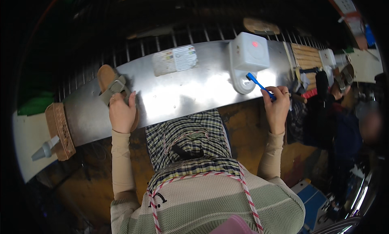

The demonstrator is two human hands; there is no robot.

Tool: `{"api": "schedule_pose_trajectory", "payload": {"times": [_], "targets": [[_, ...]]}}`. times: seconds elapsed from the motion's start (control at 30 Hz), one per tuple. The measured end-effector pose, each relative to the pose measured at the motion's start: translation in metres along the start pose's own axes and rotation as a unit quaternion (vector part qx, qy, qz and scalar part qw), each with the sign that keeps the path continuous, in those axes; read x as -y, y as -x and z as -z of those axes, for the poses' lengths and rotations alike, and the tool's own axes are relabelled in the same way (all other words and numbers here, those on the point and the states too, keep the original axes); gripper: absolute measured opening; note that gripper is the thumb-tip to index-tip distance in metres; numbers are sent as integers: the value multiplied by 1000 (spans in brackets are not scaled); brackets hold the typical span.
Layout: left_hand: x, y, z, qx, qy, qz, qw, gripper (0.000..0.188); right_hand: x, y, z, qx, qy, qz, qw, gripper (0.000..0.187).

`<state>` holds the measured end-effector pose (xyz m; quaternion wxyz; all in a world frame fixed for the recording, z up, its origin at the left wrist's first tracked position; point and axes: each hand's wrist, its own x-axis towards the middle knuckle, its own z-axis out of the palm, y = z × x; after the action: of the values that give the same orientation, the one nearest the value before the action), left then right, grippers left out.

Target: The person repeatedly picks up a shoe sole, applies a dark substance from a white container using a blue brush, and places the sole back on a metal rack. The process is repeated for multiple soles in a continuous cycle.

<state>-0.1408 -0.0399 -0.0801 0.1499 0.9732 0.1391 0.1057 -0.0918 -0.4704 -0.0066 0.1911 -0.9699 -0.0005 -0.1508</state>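
My left hand point(122, 113) grips a sandal point(116, 86) with a tan footbed and a buckled grey-green strap, at the left end of the metal bench. Its thumb lies along one side of the strap, and part of the sandal is hidden under the hand. In my right hand point(277, 108), a blue toothbrush point(260, 86) is pinched near its lower end. The brush head points up and left, over the round base of a white box-shaped dispenser point(250, 52) with a red light on it. Whether the bristles touch the base, I cannot tell.
A metal bench top point(194, 92) spans the middle, with a printed sheet point(175, 60) on it. Behind runs a barred rack point(160, 42) with another sandal point(261, 26). A brown basket point(59, 130) stands at the left end. At the right, a co-worker's hand point(337, 91) is near another sandal point(346, 76).
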Motion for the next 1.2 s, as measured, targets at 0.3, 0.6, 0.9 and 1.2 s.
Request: {"api": "schedule_pose_trajectory", "payload": {"times": [0.3, 0.6, 0.9, 1.2], "targets": [[19, -2, -18, -60, 175, 76, 980, 41, -15, 14, -16, -11, 46, -12, 999, 14], [-3, -8, 44, 59, 879, 230, 413, 45, -20, 13, -33, -12, 79, -7, 997, 13], [-34, -2, 50, 132, 899, 215, 357, 48, -39, 19, -22, 34, -65, -77, 994, 16], [-66, 12, 30, 98, 870, 245, 416, 43, -20, 23, -39, 173, -592, -341, 709, 17]]}}
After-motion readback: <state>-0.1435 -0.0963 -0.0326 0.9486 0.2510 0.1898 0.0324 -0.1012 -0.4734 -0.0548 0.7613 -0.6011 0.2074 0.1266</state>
